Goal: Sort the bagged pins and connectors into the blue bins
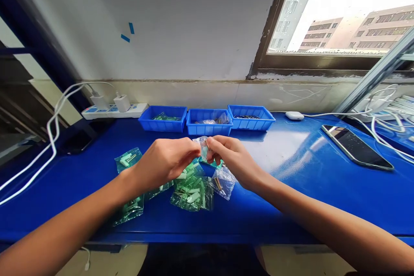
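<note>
Between my hands is a small clear plastic bag [203, 145], pinched from both sides above the table. My left hand [166, 157] closes on its left edge, fingers pressed together. The thumb and fingers of my right hand [234, 157] grip the right edge. Whatever lies inside the bag is too small to make out. Below my hands are several green-tinted bags [193, 194] of white plastic pieces and metal parts. Another green bag [128, 159] lies left of my left wrist. A clear bag with brass-coloured screws [221, 184] rests under my right hand.
Three blue bins stand by the wall: a left bin [162, 126] with green bags, a middle bin [209, 129] with clear bags, a right bin [255, 124] with dark small parts. A phone [357, 146], white earbud case [294, 115], power strip [113, 113] and cables lie around.
</note>
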`<state>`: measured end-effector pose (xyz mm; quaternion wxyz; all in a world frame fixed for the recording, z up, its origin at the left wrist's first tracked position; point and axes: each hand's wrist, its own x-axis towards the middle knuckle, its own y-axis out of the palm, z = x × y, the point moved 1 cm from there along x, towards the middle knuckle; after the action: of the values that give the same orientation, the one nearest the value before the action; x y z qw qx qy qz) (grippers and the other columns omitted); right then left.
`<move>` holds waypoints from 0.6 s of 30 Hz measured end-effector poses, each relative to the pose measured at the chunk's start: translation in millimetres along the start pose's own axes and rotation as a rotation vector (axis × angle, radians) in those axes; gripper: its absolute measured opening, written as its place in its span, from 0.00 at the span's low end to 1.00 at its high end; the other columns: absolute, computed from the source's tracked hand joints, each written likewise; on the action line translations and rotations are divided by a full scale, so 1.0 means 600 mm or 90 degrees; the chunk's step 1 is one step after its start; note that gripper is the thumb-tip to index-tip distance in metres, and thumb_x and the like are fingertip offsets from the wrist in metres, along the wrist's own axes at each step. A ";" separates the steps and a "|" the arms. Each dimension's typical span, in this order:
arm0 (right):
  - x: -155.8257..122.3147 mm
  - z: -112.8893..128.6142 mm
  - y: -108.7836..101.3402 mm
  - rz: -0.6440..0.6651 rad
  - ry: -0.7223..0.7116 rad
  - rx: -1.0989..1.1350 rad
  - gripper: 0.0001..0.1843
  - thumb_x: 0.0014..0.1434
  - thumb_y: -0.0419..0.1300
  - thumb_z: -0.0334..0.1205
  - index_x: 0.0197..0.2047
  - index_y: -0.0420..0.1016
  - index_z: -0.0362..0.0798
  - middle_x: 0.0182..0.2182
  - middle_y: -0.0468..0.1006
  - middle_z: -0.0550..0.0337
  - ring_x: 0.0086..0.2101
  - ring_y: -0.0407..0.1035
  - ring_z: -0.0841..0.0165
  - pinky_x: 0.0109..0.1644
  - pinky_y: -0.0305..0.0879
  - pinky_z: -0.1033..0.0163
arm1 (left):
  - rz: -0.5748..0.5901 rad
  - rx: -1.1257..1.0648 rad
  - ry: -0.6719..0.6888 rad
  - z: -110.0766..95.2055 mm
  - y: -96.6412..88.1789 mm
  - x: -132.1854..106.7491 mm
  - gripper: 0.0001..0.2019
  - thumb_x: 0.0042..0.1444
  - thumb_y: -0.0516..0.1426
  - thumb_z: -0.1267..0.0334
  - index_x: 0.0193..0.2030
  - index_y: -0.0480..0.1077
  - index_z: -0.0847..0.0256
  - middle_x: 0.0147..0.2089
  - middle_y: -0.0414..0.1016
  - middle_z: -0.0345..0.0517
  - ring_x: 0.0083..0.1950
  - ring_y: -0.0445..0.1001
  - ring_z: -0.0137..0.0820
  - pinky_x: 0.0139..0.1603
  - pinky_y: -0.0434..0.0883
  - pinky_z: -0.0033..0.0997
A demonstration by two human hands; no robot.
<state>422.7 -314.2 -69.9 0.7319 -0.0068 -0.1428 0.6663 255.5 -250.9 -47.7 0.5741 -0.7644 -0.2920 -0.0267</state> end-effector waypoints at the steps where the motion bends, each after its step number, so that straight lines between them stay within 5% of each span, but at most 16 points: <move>1: -0.001 0.000 0.001 -0.008 -0.016 0.002 0.17 0.60 0.52 0.48 0.29 0.70 0.44 0.22 0.72 0.61 0.25 0.66 0.73 0.28 0.61 0.67 | 0.016 -0.012 0.011 0.001 0.002 -0.001 0.11 0.61 0.49 0.58 0.39 0.71 0.57 0.37 0.76 0.45 0.35 0.72 0.31 0.39 0.66 0.29; 5: -0.008 -0.008 -0.002 -0.102 -0.276 -0.185 0.06 0.58 0.55 0.36 0.37 0.72 0.46 0.26 0.73 0.61 0.27 0.66 0.72 0.29 0.63 0.66 | 0.036 -0.081 -0.020 0.014 -0.002 0.005 0.14 0.61 0.48 0.54 0.41 0.71 0.59 0.43 0.74 0.48 0.44 0.71 0.34 0.46 0.66 0.31; 9: -0.011 -0.028 -0.005 -0.112 -0.541 -0.401 0.13 0.58 0.52 0.26 0.38 0.74 0.49 0.37 0.72 0.54 0.37 0.67 0.68 0.36 0.66 0.62 | 0.032 -0.237 -0.111 0.022 -0.003 0.013 0.23 0.62 0.43 0.46 0.40 0.72 0.60 0.42 0.71 0.49 0.41 0.70 0.34 0.45 0.67 0.32; 14: -0.004 -0.043 -0.007 -0.092 -0.601 -0.412 0.16 0.55 0.50 0.22 0.34 0.75 0.47 0.43 0.66 0.50 0.44 0.66 0.65 0.38 0.69 0.61 | 0.105 -0.358 -0.246 0.026 0.010 0.017 0.16 0.53 0.56 0.49 0.33 0.70 0.61 0.30 0.70 0.43 0.32 0.67 0.30 0.33 0.66 0.29; 18: 0.000 -0.042 -0.008 -0.075 -0.585 -0.414 0.17 0.54 0.49 0.22 0.35 0.75 0.48 0.42 0.67 0.52 0.43 0.66 0.65 0.39 0.69 0.59 | 0.014 -0.357 -0.267 0.029 0.007 0.019 0.12 0.50 0.57 0.53 0.29 0.66 0.61 0.26 0.66 0.39 0.27 0.63 0.26 0.27 0.63 0.26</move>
<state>433.0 -310.4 -93.1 0.5905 0.0672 -0.6449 0.4805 262.0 -231.4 -53.1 0.2697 -0.8844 -0.3765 0.0578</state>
